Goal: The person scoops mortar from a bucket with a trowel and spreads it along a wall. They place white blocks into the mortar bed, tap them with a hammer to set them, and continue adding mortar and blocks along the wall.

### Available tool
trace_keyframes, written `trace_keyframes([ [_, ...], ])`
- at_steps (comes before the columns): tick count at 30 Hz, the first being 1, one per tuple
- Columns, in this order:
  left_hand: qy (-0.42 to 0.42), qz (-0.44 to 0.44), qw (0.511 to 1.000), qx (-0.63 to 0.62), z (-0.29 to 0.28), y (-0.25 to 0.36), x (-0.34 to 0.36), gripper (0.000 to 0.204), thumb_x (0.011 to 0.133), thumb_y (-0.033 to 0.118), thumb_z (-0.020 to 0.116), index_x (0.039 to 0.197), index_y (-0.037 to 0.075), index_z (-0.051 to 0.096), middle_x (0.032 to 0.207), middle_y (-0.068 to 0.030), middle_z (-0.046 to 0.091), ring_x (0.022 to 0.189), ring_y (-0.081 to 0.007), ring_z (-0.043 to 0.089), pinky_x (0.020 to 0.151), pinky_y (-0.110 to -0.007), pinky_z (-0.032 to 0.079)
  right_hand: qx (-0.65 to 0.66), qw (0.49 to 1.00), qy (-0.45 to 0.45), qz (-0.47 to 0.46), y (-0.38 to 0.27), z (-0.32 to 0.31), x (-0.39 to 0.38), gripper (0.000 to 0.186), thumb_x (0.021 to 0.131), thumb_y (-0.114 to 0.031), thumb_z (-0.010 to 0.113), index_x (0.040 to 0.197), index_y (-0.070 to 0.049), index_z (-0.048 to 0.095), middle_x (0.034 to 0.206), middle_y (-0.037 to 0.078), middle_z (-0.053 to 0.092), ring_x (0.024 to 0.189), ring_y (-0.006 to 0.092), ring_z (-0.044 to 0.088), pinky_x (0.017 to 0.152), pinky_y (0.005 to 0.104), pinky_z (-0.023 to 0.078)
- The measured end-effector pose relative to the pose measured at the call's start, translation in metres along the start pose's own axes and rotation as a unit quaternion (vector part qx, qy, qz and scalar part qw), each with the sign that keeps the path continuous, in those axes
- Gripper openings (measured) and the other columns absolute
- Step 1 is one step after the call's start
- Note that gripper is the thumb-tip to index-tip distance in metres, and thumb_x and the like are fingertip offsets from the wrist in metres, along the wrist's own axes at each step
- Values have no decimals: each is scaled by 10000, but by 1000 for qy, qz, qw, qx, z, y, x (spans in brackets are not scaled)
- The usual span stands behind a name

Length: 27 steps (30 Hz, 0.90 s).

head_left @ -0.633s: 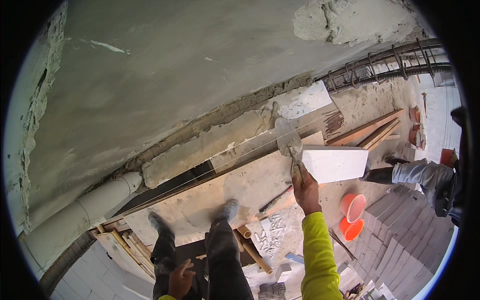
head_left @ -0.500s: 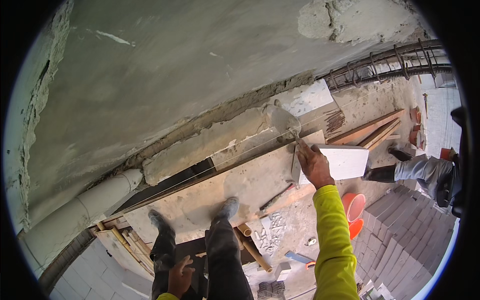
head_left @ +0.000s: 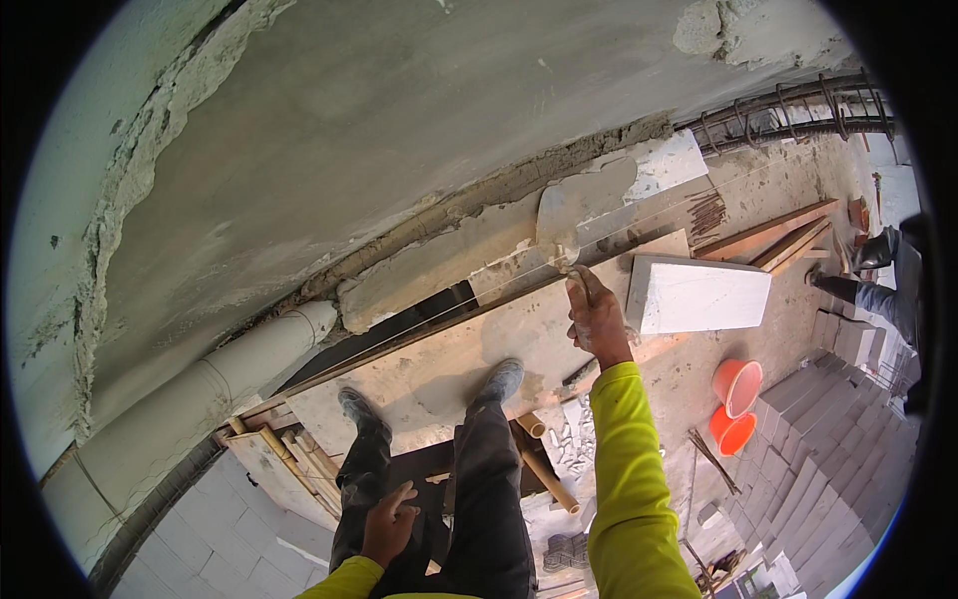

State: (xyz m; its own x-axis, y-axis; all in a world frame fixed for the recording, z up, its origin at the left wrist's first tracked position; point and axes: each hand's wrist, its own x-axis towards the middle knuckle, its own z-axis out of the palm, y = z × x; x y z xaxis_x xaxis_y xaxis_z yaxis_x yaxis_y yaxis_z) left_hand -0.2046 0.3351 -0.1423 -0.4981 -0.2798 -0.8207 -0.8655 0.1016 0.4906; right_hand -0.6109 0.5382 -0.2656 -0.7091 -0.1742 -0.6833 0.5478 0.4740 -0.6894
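Note:
My right hand (head_left: 597, 321) is closed around the handle of a trowel (head_left: 557, 222). The trowel's blade lies on the wet mortar along the top of a low row of light blocks, beside the wall. Grey mortar (head_left: 607, 188) spreads right of the blade, over part of a white block (head_left: 671, 165). A thin string line runs along the row, close to the blade. Down by my legs, my left hand (head_left: 389, 524) hangs with its fingers apart and nothing in it. A loose white block (head_left: 701, 296) rests on the boards, right of my right hand.
My boots stand on a plank platform (head_left: 429, 384). A thick pale pipe (head_left: 264, 349) lies at left. Orange buckets (head_left: 737, 387), stacked grey blocks (head_left: 798, 449) and timber lengths (head_left: 768, 232) are at right. Another person's legs (head_left: 868, 290) show at the far right edge; rebar (head_left: 788, 115) runs behind.
The trowel has moved left along the block row, and mortar now shows on the white block to its right. The other person's legs have moved farther right. My view has shifted.

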Motion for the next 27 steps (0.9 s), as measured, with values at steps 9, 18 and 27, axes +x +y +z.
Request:
trace_keyframes([
  [9, 14, -20, 1000, 1, -50, -19, -19, 467, 918, 41, 537, 1382, -17, 548, 1217, -240, 682, 924, -248, 746, 831, -327, 571, -48, 995, -4, -85, 33, 135, -56, 444, 988, -269, 588, 1319, 25, 558, 947, 314, 676, 868, 490, 661, 776, 461, 551],
  [18, 27, -49, 998, 30, -96, -57, -34, 509, 914, 36, 527, 1420, -14, 511, 1270, -215, 657, 928, -224, 736, 777, -310, 580, -90, 978, 100, -162, 67, 174, -71, 404, 992, -188, 578, 1351, -6, 545, 1007, 292, 685, 920, 440, 681, 786, 428, 543],
  [27, 9, -40, 999, -5, -102, -69, -45, 519, 920, 41, 528, 1438, 9, 499, 1282, -210, 651, 928, -212, 730, 748, -298, 583, -20, 968, 114, -224, 40, 161, -74, 346, 1004, -169, 558, 1305, 3, 562, 974, 258, 697, 903, 415, 695, 776, 444, 546],
])
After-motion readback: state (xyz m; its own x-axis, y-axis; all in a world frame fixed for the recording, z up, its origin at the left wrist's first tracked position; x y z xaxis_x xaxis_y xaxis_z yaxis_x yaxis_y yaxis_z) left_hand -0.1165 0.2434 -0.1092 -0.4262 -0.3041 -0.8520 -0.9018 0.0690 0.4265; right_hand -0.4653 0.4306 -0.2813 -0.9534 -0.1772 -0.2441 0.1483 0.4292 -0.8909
